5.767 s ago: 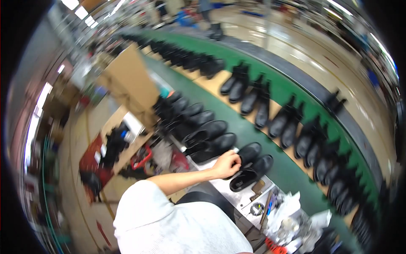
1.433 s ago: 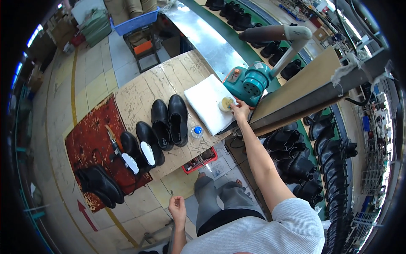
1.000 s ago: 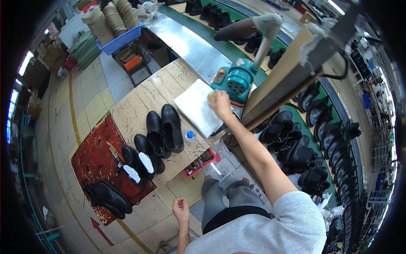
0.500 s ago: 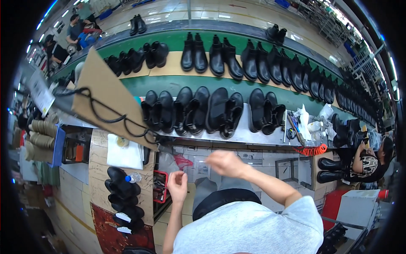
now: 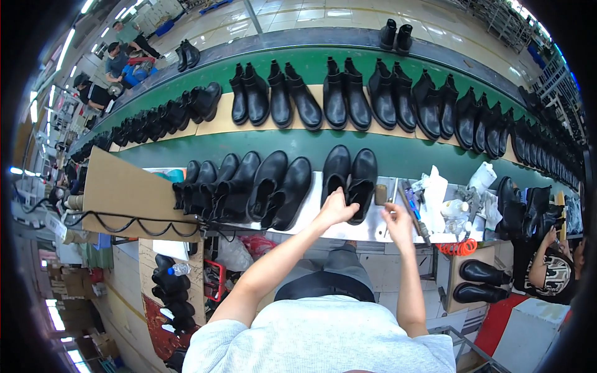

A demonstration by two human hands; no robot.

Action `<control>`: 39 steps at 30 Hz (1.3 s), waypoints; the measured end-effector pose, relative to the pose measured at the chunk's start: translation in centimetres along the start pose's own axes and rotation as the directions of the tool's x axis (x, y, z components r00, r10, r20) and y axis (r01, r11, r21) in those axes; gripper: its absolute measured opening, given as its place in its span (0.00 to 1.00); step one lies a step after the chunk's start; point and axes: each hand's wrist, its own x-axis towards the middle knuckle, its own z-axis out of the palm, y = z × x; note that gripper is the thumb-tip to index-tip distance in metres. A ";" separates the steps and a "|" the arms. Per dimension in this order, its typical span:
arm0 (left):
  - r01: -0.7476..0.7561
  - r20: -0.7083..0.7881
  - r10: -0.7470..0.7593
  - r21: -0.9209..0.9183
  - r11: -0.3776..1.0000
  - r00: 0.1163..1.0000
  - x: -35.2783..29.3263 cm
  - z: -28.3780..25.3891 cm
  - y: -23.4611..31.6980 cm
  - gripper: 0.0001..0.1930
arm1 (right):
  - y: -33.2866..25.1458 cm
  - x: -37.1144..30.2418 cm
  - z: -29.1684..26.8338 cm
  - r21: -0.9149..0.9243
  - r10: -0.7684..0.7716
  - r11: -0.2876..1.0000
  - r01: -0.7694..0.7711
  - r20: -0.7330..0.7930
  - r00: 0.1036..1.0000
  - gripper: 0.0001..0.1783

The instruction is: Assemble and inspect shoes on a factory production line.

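A pair of black ankle boots (image 5: pixel 350 176) stands on the metal bench (image 5: pixel 373 229) in front of me. My left hand (image 5: pixel 336 209) grips the left boot of this pair at its heel end. My right hand (image 5: pixel 394 219) hovers over the bench just right of the pair, fingers apart and holding nothing. A small brown brush (image 5: pixel 380 194) and long hand tools (image 5: pixel 411 208) lie beside it. More black boots (image 5: pixel 249 186) stand in a row to the left of the pair.
A green conveyor belt (image 5: pixel 398 155) runs across behind the bench with rows of black boots (image 5: pixel 348 99). White cloths and a bottle (image 5: pixel 457 202) crowd the bench at right. A cardboard sheet (image 5: pixel 127 193) sits left. A co-worker (image 5: pixel 550 267) sits at far right.
My view has swung from a side table with a teal machine to the bench and conveyor. My left hand has come up onto the boot; my right hand now hovers over the bench.
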 end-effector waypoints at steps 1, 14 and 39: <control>0.168 0.064 -0.169 0.027 0.985 0.983 1.8 0.3 0.5 0.30 | 0.4 0.6 0.3 -0.028 -0.023 0.999 0.024 0.027 0.999 0.17; 0.320 0.290 -0.214 -0.940 0.120 0.933 2.5 -10.0 -0.8 0.17 | 3.3 3.5 -2.3 0.513 0.149 0.857 -0.051 -0.153 0.977 0.14; 0.318 0.316 -0.044 -0.924 0.213 0.948 0.0 -6.3 -3.7 0.15 | -17.9 13.0 2.0 0.043 -0.713 0.699 0.713 0.114 0.692 0.40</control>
